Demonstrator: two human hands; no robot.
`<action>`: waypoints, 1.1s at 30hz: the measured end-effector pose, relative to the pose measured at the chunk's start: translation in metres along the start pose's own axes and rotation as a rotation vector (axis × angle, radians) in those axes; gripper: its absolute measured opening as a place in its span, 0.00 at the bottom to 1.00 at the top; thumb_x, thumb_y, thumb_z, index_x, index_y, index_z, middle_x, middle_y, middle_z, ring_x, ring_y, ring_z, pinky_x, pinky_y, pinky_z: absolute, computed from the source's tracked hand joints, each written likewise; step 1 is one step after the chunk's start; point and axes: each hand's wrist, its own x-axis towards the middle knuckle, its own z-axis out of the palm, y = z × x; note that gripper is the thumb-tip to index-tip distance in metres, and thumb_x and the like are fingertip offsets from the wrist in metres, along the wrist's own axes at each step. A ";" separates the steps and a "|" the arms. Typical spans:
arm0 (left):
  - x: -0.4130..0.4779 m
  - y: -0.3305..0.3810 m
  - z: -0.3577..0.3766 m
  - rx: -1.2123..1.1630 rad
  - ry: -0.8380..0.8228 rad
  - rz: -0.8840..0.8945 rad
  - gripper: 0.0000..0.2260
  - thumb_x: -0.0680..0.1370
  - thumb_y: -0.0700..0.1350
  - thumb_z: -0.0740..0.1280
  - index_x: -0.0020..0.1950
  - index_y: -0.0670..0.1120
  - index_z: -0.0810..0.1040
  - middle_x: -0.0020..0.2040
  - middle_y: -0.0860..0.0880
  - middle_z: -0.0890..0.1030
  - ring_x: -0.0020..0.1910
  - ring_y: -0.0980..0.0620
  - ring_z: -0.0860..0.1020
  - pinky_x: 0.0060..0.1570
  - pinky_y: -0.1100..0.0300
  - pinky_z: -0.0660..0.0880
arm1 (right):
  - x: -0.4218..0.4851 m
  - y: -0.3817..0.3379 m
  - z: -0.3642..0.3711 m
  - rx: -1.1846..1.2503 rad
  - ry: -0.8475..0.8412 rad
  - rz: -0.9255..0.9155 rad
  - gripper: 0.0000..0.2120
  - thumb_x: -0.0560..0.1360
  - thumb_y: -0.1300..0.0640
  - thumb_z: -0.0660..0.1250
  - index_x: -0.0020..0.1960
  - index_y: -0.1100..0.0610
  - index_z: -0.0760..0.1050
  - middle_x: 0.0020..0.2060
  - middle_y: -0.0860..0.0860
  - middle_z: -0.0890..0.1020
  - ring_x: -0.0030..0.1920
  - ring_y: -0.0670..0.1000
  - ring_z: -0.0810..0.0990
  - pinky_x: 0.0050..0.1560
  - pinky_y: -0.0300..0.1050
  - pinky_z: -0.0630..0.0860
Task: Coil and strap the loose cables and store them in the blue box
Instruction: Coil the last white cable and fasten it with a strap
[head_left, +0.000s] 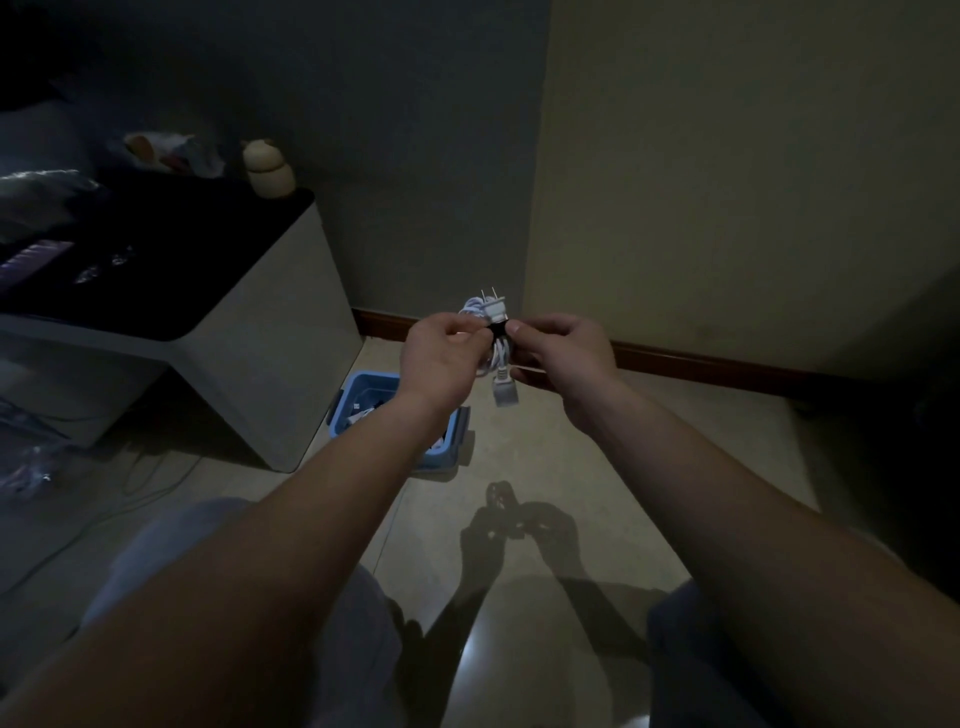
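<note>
A coiled white cable (492, 347) hangs in the air between both hands, its two-pin plug (493, 308) sticking up and a flat grey connector (505, 391) dangling below. A black strap (497, 330) wraps the middle of the coil. My left hand (441, 353) pinches the coil at the strap from the left. From the right, my right hand (558, 353) pinches the strap with thumb and forefinger. The blue box (374, 387) stands on the floor below my left forearm, partly hidden, with white items inside.
A white side table (249, 322) with a dark top stands left, holding a pale jar (268, 169) and clutter. Loose cables (104, 499) trail on the floor at the left. Walls and a brown skirting board (727, 366) close the corner ahead. My knees fill the bottom.
</note>
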 end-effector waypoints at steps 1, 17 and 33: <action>0.001 -0.001 0.000 -0.022 0.013 -0.017 0.05 0.79 0.39 0.70 0.53 0.41 0.82 0.49 0.41 0.84 0.49 0.44 0.82 0.56 0.48 0.80 | 0.000 0.000 0.001 -0.004 0.004 -0.008 0.02 0.75 0.59 0.74 0.46 0.57 0.82 0.40 0.53 0.86 0.41 0.52 0.86 0.41 0.47 0.82; 0.011 -0.004 -0.024 -0.160 -0.014 -0.073 0.04 0.77 0.35 0.71 0.45 0.43 0.82 0.35 0.45 0.84 0.30 0.55 0.81 0.32 0.64 0.77 | 0.000 0.000 0.017 -0.240 -0.036 -0.207 0.10 0.69 0.56 0.79 0.46 0.57 0.81 0.41 0.58 0.85 0.44 0.56 0.86 0.46 0.54 0.84; 0.024 -0.017 -0.051 -0.047 -0.241 -0.017 0.09 0.76 0.46 0.74 0.55 0.51 0.79 0.47 0.49 0.84 0.46 0.49 0.84 0.39 0.56 0.82 | 0.001 -0.004 0.024 -0.131 -0.148 -0.076 0.03 0.75 0.56 0.72 0.46 0.56 0.83 0.39 0.53 0.85 0.38 0.49 0.83 0.29 0.38 0.75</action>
